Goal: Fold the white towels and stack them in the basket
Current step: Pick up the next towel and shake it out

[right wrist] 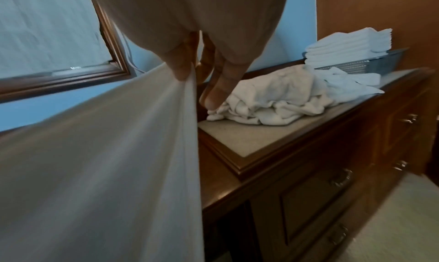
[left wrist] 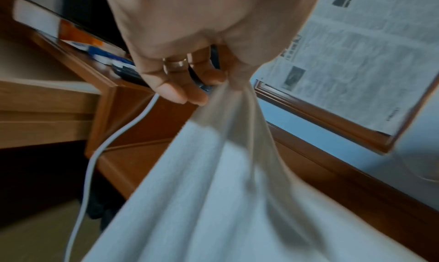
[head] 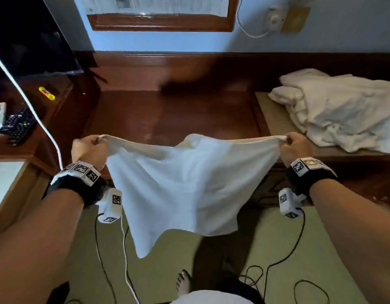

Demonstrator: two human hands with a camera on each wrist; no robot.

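With the white towel (head: 178,185) stretched mid-frame between the left hand (head: 88,148) and right hand (head: 295,147), each pinching only a top corner, either thin pinch may slip and drop it to the floor.

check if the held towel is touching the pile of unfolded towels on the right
Apart. In the head view the held towel hangs between the left hand and right hand, and bare countertop shows between it and the pile of unfolded towels.
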